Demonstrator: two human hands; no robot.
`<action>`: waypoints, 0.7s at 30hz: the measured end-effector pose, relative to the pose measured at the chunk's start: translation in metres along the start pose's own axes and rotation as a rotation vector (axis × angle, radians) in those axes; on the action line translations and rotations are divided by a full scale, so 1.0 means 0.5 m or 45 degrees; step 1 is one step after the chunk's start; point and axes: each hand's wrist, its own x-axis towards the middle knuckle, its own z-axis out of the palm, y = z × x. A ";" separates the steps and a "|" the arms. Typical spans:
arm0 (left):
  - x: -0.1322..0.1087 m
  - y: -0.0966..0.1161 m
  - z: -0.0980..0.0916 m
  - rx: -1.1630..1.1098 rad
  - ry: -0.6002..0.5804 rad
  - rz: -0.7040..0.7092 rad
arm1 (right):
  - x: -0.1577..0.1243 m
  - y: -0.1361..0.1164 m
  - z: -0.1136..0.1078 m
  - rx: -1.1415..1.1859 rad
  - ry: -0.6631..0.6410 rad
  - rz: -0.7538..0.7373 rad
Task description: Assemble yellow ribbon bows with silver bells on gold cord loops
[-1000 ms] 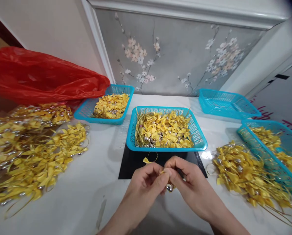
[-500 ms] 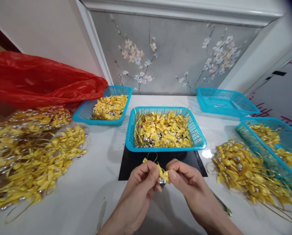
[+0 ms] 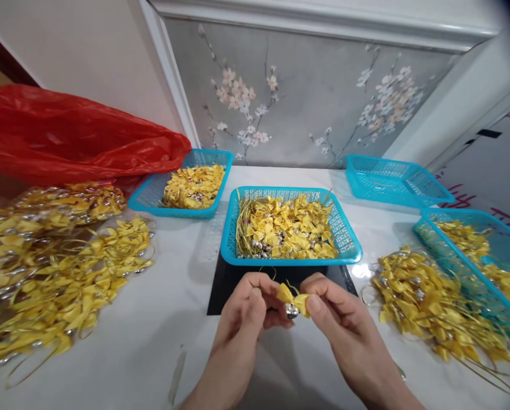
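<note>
A small yellow ribbon bow with a silver bell is held up between my hands, in front of the middle basket. My right hand pinches the bow's right loop between thumb and index finger. My left hand is curled at the bow's left side, its fingers at and behind the left loop. The left thumb is drawn back from the ribbon. Part of the left fingers' hold is hidden. A thin gold cord arcs above the left fingers. Just beyond, the blue middle basket holds many similar bows with bells and cords.
On the left lie a heap of yellow bows, a red plastic bag and a blue basket of bows. At right are another bow pile, a blue basket and an empty-looking one. A black mat lies beneath the middle basket.
The bow has shifted slightly right and up. My left thumb has come away from the left loop, while my right hand keeps its pinch on the right loop.
</note>
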 end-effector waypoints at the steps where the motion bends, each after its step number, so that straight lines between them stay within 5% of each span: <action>1: -0.001 -0.001 -0.001 0.000 -0.026 0.002 | -0.001 0.000 0.000 0.008 -0.005 0.010; 8: -0.003 -0.001 0.006 -0.067 -0.108 0.039 | -0.004 0.007 0.014 0.114 0.020 0.073; 17: -0.005 0.002 0.004 -0.027 -0.045 0.003 | -0.007 -0.007 0.003 -0.069 0.000 -0.141; 21: -0.004 0.004 0.001 -0.060 -0.033 -0.020 | -0.004 -0.004 -0.018 -0.162 0.139 -0.188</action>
